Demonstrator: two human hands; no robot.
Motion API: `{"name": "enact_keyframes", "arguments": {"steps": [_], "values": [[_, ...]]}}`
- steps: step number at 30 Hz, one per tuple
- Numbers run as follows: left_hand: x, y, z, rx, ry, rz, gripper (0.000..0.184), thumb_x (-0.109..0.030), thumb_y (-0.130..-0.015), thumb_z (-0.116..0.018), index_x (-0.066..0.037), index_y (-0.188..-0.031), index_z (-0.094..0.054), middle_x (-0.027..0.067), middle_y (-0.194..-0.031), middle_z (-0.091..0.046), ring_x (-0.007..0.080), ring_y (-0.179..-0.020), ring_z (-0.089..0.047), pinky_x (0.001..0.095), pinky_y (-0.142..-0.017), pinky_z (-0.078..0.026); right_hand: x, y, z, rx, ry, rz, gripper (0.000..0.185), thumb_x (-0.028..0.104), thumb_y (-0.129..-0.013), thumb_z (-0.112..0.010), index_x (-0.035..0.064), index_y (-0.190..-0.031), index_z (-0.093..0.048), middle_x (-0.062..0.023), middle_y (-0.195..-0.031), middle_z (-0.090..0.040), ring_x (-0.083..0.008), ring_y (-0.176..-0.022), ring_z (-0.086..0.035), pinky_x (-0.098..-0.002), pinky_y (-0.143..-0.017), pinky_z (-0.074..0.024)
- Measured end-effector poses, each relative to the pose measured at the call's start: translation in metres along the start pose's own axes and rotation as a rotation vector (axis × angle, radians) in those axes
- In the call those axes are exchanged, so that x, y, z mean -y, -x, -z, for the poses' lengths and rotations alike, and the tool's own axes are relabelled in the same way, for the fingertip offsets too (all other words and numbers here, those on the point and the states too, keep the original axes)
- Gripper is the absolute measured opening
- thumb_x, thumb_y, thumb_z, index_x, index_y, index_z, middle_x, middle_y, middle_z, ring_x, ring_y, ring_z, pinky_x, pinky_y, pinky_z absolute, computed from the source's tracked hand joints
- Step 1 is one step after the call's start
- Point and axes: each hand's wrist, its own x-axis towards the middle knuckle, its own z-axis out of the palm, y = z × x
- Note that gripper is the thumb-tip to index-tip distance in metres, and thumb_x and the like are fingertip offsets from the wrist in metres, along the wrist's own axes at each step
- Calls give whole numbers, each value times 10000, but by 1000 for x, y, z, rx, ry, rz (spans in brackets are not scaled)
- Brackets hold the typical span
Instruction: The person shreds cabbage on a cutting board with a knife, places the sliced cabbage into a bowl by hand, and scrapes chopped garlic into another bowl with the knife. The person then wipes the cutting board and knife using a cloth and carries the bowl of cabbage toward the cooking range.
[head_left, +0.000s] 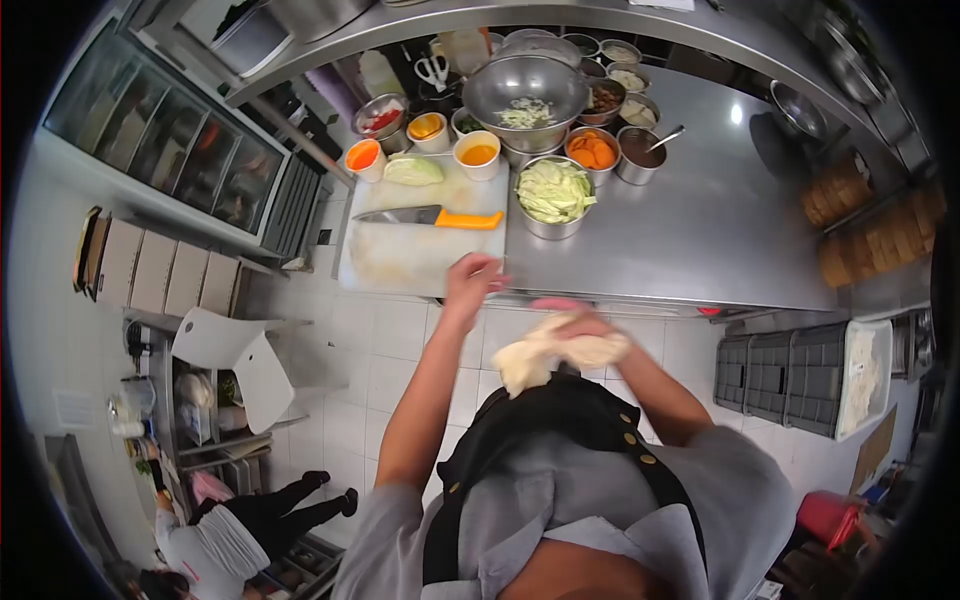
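Observation:
A cream-coloured cloth hangs bunched in my right hand, in front of my dark apron; motion blurs both. My left hand is loosely curled with its fingers slightly apart, near the front edge of the white cutting board. Nothing shows in it. On that board lie a knife with a yellow handle and a cut piece of cabbage. A metal container of chopped cabbage stands to the board's right. Behind the cloth, something pink is partly hidden.
Small tubs and a large metal bowl line the counter's back. A ladle stands in a sauce pot. Grey crates stand on the floor at right, a white chair at left. Another person works at lower left.

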Motion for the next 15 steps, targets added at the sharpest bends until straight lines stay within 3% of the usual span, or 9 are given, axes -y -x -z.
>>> {"name": "enact_keyframes", "arguments": {"steps": [2, 4, 7, 10, 13, 14, 15], "values": [[17, -46, -47, 61, 357, 280, 327, -85, -889, -612, 67, -1151, -490, 173, -1118, -558, 352, -913, -663, 383, -746, -572, 38, 82, 17, -449, 10, 213, 512, 1, -751, -660, 30, -1250, -547, -93, -1030, -644, -170, -890, -637, -291, -785, -530], [23, -75, -87, 1, 436, 361, 412, -35, -870, -592, 81, -1219, -405, 195, -1190, -475, 408, -943, -619, 458, -792, -575, 79, 141, 27, -835, 294, 215, 402, -26, -725, -611, 37, -1121, -638, -82, -1011, -643, -159, -858, -633, -293, -729, -529], [42, -103, -112, -34, 439, 284, 404, -14, -853, -575, 84, -1211, -415, 193, -1169, -460, 392, -946, -590, 495, -812, -573, 78, 197, 131, -1236, 842, 186, 372, 74, -732, -644, 20, -1100, -656, -159, -1080, -644, -253, -976, -627, -378, -807, -514], [32, -108, -129, -318, 398, 274, 255, -45, -838, -568, 71, -1053, -499, 199, -1063, -508, 364, -838, -602, 510, -708, -589, 13, 201, 296, -1687, 1657, -87, 358, 179, -764, -632, 58, -1101, -641, -176, -1127, -604, -356, -933, -619, -454, -873, -487], [19, -114, -127, -409, 455, 344, 239, -38, -821, -564, 71, -1026, -508, 181, -995, -512, 330, -783, -593, 502, -686, -602, 27, 151, 263, -1765, 1538, -201, 350, 244, -786, -584, 18, -1045, -650, -213, -1133, -600, -441, -989, -562, -509, -959, -403], [20, -120, -128, -483, 436, 356, 230, -11, -813, -537, 74, -1025, -506, 161, -889, -517, 293, -740, -584, 496, -648, -612, 21, 134, 282, -1639, 1720, -139, 328, 216, -785, -566, -16, -1001, -649, -228, -1126, -596, -443, -1007, -549, -507, -960, -401], [23, -118, -125, -449, 424, 332, 263, 4, -809, -527, 73, -1061, -497, 158, -924, -509, 305, -777, -589, 523, -685, -604, 7, 118, 306, -1501, 1895, -78, 311, 187, -784, -549, -50, -957, -649, -243, -1119, -591, -445, -1025, -536, -505, -962, -398]]}}
